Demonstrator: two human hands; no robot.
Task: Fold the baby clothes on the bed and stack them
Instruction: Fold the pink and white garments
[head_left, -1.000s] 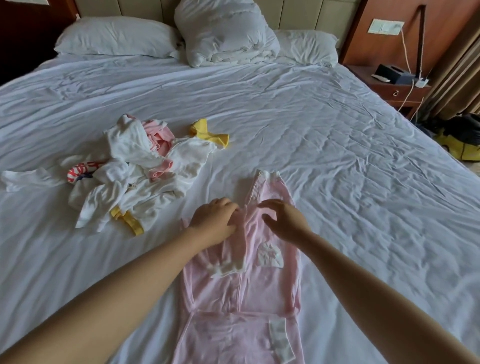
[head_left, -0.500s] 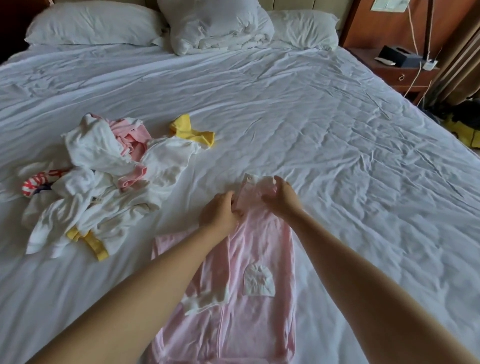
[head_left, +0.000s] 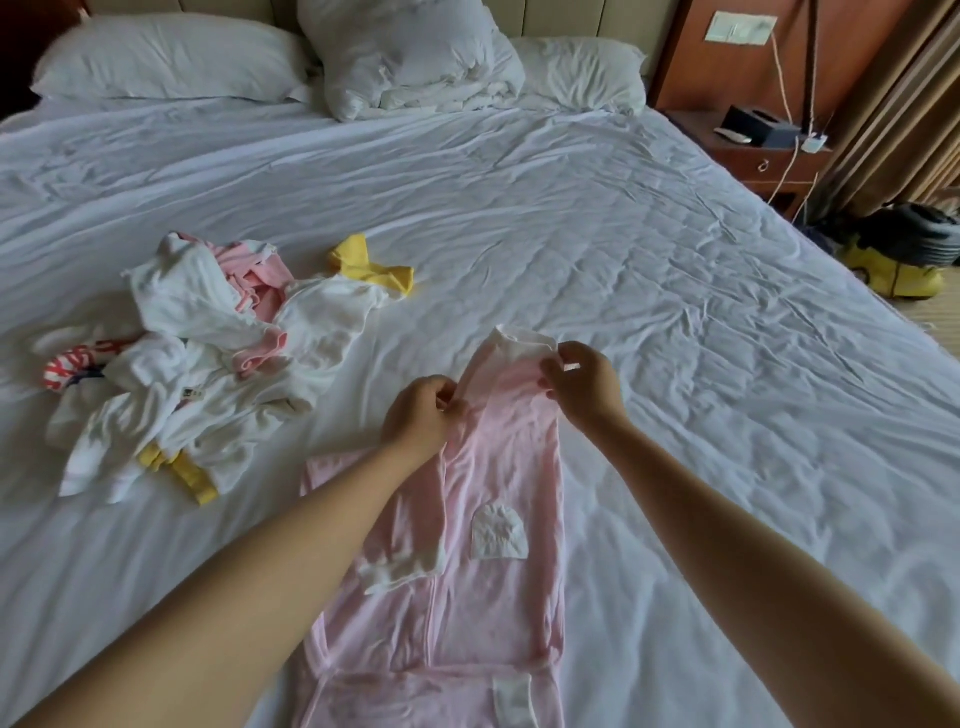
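Our left hand (head_left: 418, 415) and right hand (head_left: 584, 389), fingers clamped on the soft pink white-cuffed baby romper (head_left: 498, 493), wrinkled white bed sheet (head_left: 675, 312) beneath

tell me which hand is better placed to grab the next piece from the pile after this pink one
Likely the left hand: the unfolded pile lies on its side, while the right hand would have to cross the pink garment.

I note a white pillow (head_left: 166, 62) against the beige padded headboard (head_left: 571, 18); wooden nightstand (head_left: 753, 166) at far right, brown curtains (head_left: 893, 104) beside it. Soft, even light.
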